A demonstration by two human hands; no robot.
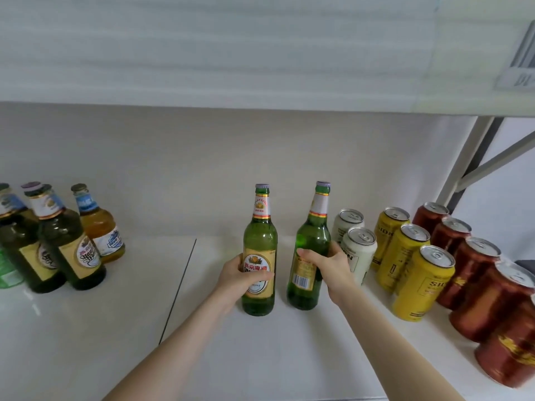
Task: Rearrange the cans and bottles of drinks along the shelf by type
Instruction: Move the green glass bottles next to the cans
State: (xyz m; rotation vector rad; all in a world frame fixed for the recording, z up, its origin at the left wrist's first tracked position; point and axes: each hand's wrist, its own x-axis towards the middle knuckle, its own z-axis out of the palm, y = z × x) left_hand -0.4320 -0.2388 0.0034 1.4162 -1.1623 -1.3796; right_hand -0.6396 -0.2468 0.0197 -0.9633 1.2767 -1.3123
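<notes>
Left hand (pixel 241 274) grips left bottle (pixel 260 235). Right hand (pixel 330 266) grips right bottle (pixel 314 235). Both green, mid shelf (pixel 115 328). Left bottle upright, right bottle leans a bit. Other bottles (pixel 72 244) far left, nearer left hand. Cans (pixel 404 253) just right.

We see a white upper board (pixel 202 53); a barcode label (pixel 521 62) sits at its right end, grey braces (pixel 498 161) below it.
</notes>
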